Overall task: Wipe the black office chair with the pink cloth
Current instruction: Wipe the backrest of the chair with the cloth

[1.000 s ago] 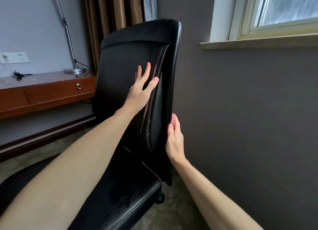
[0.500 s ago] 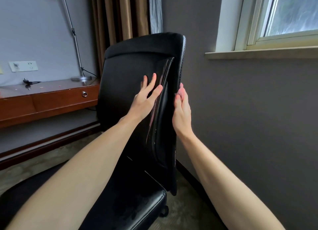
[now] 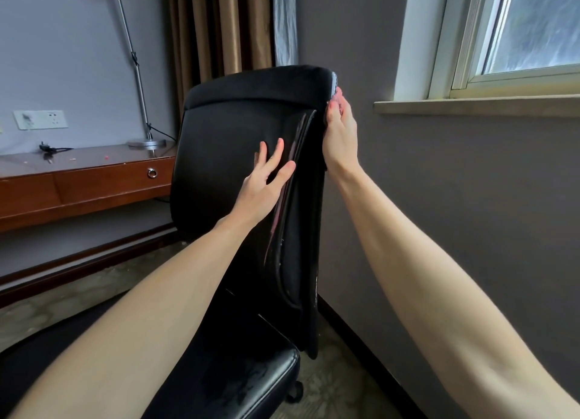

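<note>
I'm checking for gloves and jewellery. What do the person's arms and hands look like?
The left forearm and right forearm are bare right to the frame edge; no sleeves show. The left hand and right hand wear no gloves, and no watch, bracelet or ring is visible.

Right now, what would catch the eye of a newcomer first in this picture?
The tall black chair fills the middle, with the left hand resting flat on its backrest. The right hand holds a bit of pink cloth against the top right edge of the backrest. A bright window sits in the upper right.
</note>
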{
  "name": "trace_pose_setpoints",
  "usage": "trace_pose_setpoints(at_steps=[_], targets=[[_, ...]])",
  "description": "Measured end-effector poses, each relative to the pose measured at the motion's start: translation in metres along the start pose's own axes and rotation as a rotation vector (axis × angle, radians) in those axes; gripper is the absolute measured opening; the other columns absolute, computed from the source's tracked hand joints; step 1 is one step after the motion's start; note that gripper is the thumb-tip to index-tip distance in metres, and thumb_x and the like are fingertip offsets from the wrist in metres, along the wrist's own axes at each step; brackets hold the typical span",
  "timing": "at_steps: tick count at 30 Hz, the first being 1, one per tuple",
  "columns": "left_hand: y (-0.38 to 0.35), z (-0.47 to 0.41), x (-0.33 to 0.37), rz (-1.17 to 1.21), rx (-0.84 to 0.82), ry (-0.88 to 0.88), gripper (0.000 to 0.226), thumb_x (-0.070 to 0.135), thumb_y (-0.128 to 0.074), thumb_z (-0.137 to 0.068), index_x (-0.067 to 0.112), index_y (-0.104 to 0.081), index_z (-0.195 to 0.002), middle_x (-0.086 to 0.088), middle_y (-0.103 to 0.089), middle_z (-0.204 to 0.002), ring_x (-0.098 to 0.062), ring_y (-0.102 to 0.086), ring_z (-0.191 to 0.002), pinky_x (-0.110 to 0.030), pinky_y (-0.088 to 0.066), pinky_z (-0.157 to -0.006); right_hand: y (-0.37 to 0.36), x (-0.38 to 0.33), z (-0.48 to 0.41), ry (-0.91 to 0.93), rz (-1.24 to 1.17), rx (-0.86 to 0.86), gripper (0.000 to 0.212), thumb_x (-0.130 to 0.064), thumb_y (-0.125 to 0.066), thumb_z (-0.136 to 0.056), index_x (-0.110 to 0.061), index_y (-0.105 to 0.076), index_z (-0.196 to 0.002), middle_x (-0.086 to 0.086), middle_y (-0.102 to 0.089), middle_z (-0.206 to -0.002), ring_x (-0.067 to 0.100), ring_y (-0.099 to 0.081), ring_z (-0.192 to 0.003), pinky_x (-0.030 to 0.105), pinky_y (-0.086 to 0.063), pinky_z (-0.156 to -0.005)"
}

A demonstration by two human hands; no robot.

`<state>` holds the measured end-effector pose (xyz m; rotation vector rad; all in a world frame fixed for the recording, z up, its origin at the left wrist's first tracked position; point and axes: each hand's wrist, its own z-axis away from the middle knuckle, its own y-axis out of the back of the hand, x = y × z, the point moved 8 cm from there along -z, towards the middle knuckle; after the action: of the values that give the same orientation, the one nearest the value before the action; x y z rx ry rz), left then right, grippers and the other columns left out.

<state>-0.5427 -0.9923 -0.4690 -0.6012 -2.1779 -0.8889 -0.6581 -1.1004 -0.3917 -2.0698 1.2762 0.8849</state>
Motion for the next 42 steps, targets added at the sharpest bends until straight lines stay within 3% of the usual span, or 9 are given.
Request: trace_pose_setpoints(at_steps=[5,9,17,20,22,29,33,37,42], targets=[[-0.006,0.003,0.0,-0.055,0.007,-0.015,0.061,0.06,-0.044,-0.098,0.053,-0.015,-0.151,0.014,0.006,-0.165,-0.015,0.001,-0.153,-0.048,-0.011,-0.122,0.008,0.06,0.083,-0.085,-0.007,-0.048,0.047,-0.039,-0.032,-0.107,-0.023,-0.035,-0.151,-0.011,-0.042,-0.151,-0.001,-0.038,-0.136,0.024,-0.029,-0.115],[-0.009,0.016,-0.005,-0.077,-0.009,-0.027,0.063,0.06,-0.046,-0.097,0.056,-0.013,-0.15,0.018,0.006,-0.164,-0.012,0.001,-0.153,-0.047,-0.012,-0.121,0.015,0.107,0.142,-0.169,0.038,-0.11,0.047,-0.039,-0.029,-0.107,-0.027,-0.031,-0.152,-0.014,-0.036,-0.155,0.0,-0.032,-0.14,0.035,-0.025,-0.121],[-0.005,0.032,-0.012,-0.068,-0.033,-0.011,0.067,0.057,-0.05,-0.096,0.056,-0.011,-0.15,0.02,0.003,-0.164,-0.015,-0.006,-0.152,-0.043,-0.014,-0.119,0.002,0.024,0.046,0.005,0.022,-0.06,0.048,-0.032,-0.032,-0.106,-0.018,-0.033,-0.152,-0.003,-0.043,-0.152,0.008,-0.038,-0.14,0.036,-0.029,-0.119],[-0.007,0.035,-0.013,-0.063,-0.032,-0.014,0.069,0.056,-0.052,-0.095,0.056,-0.01,-0.15,0.021,0.003,-0.164,-0.015,-0.006,-0.152,-0.044,-0.014,-0.119,0.006,0.03,0.064,0.022,0.025,-0.084,0.046,-0.03,-0.031,-0.107,-0.02,-0.032,-0.152,-0.008,-0.039,-0.154,-0.001,-0.034,-0.138,0.019,-0.027,-0.115],[-0.009,0.036,-0.012,-0.078,-0.027,-0.016,0.072,0.056,-0.052,-0.095,0.055,-0.008,-0.151,0.02,0.005,-0.164,-0.014,-0.004,-0.152,-0.045,-0.014,-0.119,0.009,0.06,0.1,-0.047,0.017,-0.095,0.046,-0.033,-0.032,-0.107,-0.024,-0.032,-0.152,-0.013,-0.036,-0.155,-0.008,-0.032,-0.136,0.016,-0.026,-0.113],[-0.012,0.048,-0.032,-0.019,-0.072,-0.007,0.078,0.052,-0.057,-0.094,0.053,-0.006,-0.153,0.025,0.003,-0.163,0.004,-0.004,-0.143,-0.033,-0.01,-0.114,0.028,0.155,0.208,-0.326,0.088,-0.184,0.047,-0.035,-0.03,-0.107,-0.028,-0.026,-0.154,-0.017,-0.03,-0.156,-0.003,-0.028,-0.141,0.035,-0.022,-0.122],[-0.013,0.053,-0.035,-0.022,-0.086,0.003,0.081,0.052,-0.06,-0.092,0.053,-0.006,-0.153,0.025,0.003,-0.163,0.009,-0.004,-0.137,-0.029,-0.009,-0.11,0.016,0.113,0.16,-0.183,0.055,-0.168,0.049,-0.044,-0.031,-0.106,-0.035,-0.024,-0.154,-0.026,-0.025,-0.156,-0.006,-0.023,-0.143,0.034,-0.021,-0.122],[-0.01,0.052,-0.036,-0.002,-0.075,0.012,0.081,0.052,-0.061,-0.092,0.051,-0.007,-0.153,0.023,0.002,-0.163,0.009,-0.003,-0.138,-0.028,-0.008,-0.111,0.007,0.071,0.11,-0.088,0.005,-0.116,0.049,-0.029,-0.031,-0.107,-0.021,-0.025,-0.155,-0.011,-0.026,-0.16,-0.001,-0.023,-0.145,0.028,-0.018,-0.122],[-0.015,0.05,-0.038,0.014,-0.055,0.012,0.081,0.052,-0.06,-0.092,0.051,-0.007,-0.153,0.023,0.002,-0.164,-0.003,-0.005,-0.149,-0.031,-0.01,-0.113,0.011,0.108,0.145,-0.12,0.043,-0.129,0.048,-0.03,-0.033,-0.107,-0.023,-0.029,-0.154,-0.013,-0.031,-0.157,-0.003,-0.027,-0.143,0.03,-0.021,-0.121]])
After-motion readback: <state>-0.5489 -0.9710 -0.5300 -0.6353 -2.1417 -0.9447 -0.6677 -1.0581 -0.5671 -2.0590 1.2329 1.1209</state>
